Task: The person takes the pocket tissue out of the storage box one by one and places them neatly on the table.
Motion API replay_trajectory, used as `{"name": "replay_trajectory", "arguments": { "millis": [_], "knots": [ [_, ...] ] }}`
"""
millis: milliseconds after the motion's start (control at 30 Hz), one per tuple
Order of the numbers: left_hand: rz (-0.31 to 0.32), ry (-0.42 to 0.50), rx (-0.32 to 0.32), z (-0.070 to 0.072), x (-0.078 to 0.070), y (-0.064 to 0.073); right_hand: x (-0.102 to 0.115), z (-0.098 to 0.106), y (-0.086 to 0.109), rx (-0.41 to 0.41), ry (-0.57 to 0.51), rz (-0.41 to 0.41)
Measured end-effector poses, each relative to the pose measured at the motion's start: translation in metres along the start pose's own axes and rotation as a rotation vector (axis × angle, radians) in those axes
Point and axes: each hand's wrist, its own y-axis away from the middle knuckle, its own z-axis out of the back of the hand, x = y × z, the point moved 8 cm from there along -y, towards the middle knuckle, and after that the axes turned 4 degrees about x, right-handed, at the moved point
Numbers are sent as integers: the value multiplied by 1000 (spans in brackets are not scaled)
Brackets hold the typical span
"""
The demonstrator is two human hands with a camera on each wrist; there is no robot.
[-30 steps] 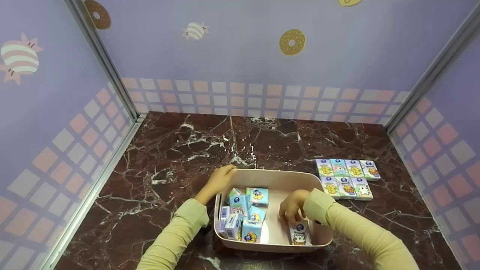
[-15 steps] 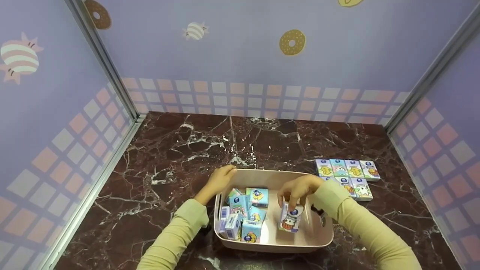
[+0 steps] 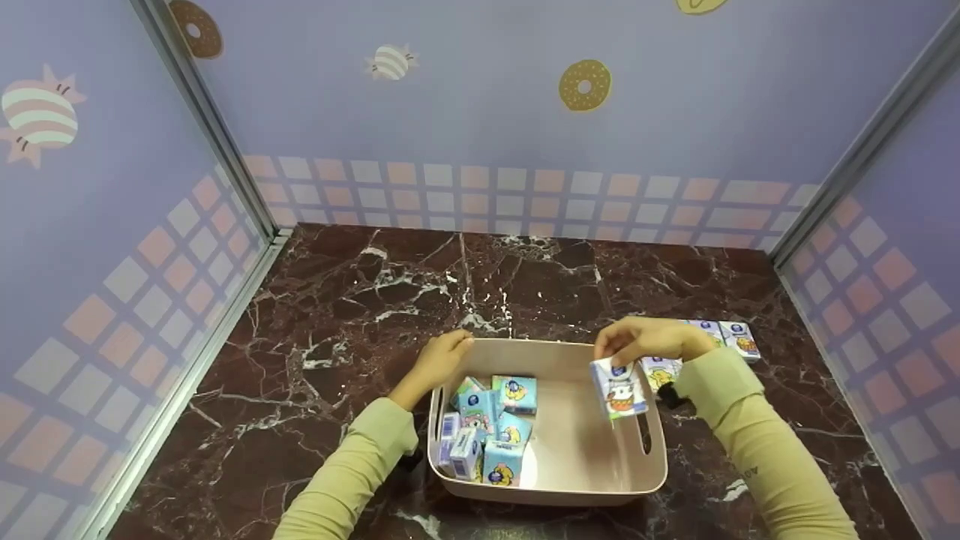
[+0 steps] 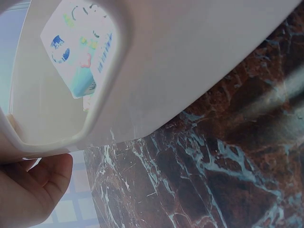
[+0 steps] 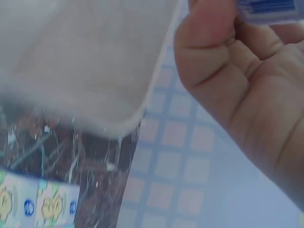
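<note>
My right hand pinches a white and purple pocket tissue pack by its top end. The pack hangs tilted over the right end of a beige plastic bin; only a corner of this held pack shows in the right wrist view. At the bin's back left corner my left hand grips the rim, and its curled fingers show at the edge in the left wrist view. Several blue and purple tissue packs lie jumbled in the bin's left half.
Right of the bin, more tissue packs lie flat in rows, partly hidden by my right hand and sleeve. A dark red marble surface lies beneath everything. Purple panels enclose the back and both sides.
My right hand has lifted the tissue pack from the bin floor and carried it up and to the right, towards the bin's right rim. The left hand has stayed on the rim.
</note>
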Motion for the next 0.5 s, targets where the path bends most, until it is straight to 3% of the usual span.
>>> {"name": "replay_trajectory", "arguments": {
  "millis": [300, 400, 500],
  "knots": [
    [3, 5, 2, 0, 1, 0, -16, 31, 52, -62, -246, 229],
    [1, 5, 1, 0, 1, 0, -30, 41, 69, -124, -303, 231],
    [0, 9, -5, 2, 0, 1, -48, 51, 84, -224, -329, 176]
  ]
}}
